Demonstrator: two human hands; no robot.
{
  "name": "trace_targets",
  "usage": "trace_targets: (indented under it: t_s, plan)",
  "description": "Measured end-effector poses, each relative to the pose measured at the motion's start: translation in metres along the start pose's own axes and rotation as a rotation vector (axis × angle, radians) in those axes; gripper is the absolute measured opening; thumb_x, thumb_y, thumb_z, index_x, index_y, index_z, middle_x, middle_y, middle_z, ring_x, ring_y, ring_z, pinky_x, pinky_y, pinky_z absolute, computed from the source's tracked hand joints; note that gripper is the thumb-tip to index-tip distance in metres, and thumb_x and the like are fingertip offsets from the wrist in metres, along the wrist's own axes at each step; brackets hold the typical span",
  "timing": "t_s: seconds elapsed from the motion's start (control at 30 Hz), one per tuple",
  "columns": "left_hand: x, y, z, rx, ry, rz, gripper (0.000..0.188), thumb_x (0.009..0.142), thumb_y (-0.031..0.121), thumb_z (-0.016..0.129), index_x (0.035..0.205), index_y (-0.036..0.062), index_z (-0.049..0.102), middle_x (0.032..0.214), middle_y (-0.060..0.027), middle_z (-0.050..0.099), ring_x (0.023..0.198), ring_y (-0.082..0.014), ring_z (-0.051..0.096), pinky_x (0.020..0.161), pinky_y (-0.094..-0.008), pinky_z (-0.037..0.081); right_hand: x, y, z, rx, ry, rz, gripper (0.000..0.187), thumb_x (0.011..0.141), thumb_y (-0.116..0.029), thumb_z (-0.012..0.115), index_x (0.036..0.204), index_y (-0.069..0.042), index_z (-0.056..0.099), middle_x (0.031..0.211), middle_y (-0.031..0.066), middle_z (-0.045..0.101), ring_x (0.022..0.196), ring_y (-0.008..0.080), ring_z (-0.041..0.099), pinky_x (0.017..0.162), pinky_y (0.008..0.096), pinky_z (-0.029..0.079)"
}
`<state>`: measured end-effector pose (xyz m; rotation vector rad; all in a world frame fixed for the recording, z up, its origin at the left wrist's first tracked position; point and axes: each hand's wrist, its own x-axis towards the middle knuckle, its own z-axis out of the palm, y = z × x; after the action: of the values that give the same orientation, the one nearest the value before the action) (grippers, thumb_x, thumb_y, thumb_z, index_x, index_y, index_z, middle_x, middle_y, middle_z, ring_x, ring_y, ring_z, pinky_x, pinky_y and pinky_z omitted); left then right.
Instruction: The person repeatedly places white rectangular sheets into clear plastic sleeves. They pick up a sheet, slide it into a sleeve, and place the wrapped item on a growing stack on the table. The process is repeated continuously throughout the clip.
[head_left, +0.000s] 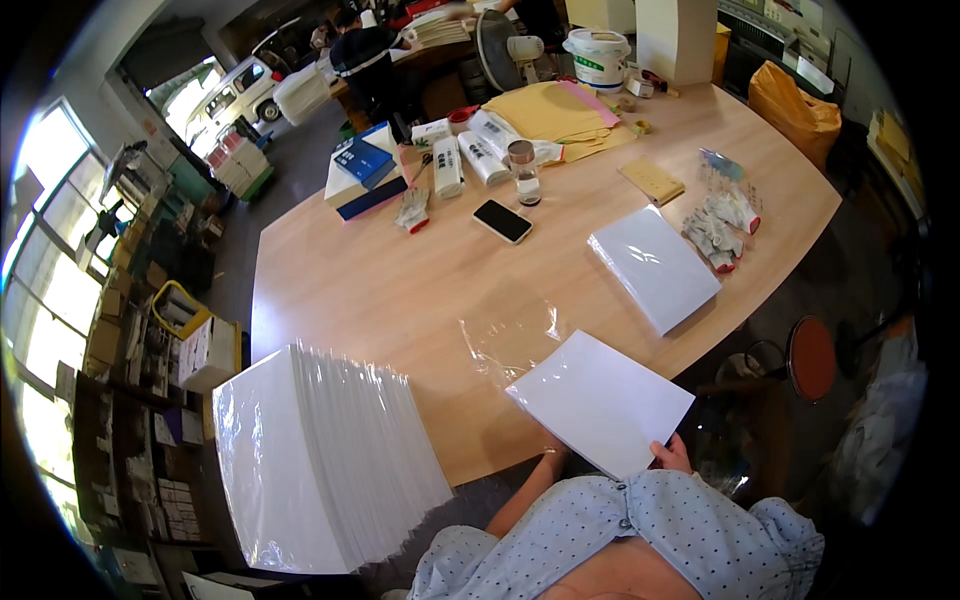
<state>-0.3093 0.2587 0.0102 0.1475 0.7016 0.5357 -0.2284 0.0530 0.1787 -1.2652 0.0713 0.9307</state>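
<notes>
A white stack of paper sheets (604,400) lies tilted at the table's near edge, in front of my body. My right hand (672,455) grips its near right corner, thumb on top and the other fingers mostly underneath. My left hand (553,452) is at the stack's near left edge, and its fingers are hidden under the paper. Clear plastic film (510,345) spreads flat beyond the stack's left corner; I cannot tell whether the stack is inside it. A shiny, film-wrapped white block of paper (655,265) rests farther right.
A tall pile of film-wrapped white packs (270,460) stands at the left. A phone (503,221), a clear bottle (524,175), gloves (722,228), yellow envelopes (550,115) and a white bucket (597,62) are on the table. A red stool (811,360) is at right; another person (365,65) is behind.
</notes>
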Motion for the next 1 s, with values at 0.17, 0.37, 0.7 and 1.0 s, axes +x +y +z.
trace_targets:
  t_s: [0.17,0.37,0.7,1.0]
  plan:
    - [-0.023,-0.006,0.009,0.204,-0.048,0.052,0.038,0.088,0.033,0.039,0.106,0.0018,0.048,0.094,-0.0084,0.057,0.083,-0.0221,0.056,0.072,-0.0333,0.048,-0.006,0.009,0.007,-0.016,-0.026,-0.070,0.035,0.081,-0.003,0.049,0.115,-0.002,0.040,0.106,0.0088,0.051,0.093,0.0195,0.053,0.083,0.0343,0.043]
    - [-0.009,0.061,-0.021,-0.222,-0.411,0.279,0.029,0.087,0.025,0.043,0.103,0.0017,0.049,0.091,-0.0076,0.057,0.080,-0.0183,0.055,0.070,-0.0308,0.046,-0.004,0.014,0.018,0.064,-0.027,-0.133,0.037,0.081,-0.006,0.050,0.115,-0.003,0.038,0.102,0.0098,0.053,0.093,0.0196,0.053,0.078,0.0350,0.045]
    - [0.042,0.121,0.055,0.850,0.212,0.635,0.027,0.081,0.012,0.055,0.099,-0.0050,0.045,0.089,-0.0112,0.057,0.077,-0.0162,0.055,0.069,-0.0280,0.046,0.092,0.075,0.038,0.121,0.086,-0.019,0.028,0.082,-0.013,0.051,0.109,-0.011,0.042,0.086,0.0020,0.055,0.065,0.0122,0.054,0.048,0.0247,0.046]
    - [0.073,0.152,0.069,0.633,0.287,0.476,0.036,0.076,0.009,0.062,0.105,-0.0020,0.044,0.097,-0.0114,0.055,0.080,-0.0183,0.056,0.067,-0.0296,0.047,0.127,0.009,0.025,-0.182,-0.175,-0.001,0.031,0.082,-0.010,0.050,0.111,-0.006,0.040,0.091,0.0051,0.055,0.069,0.0129,0.056,0.051,0.0250,0.048]
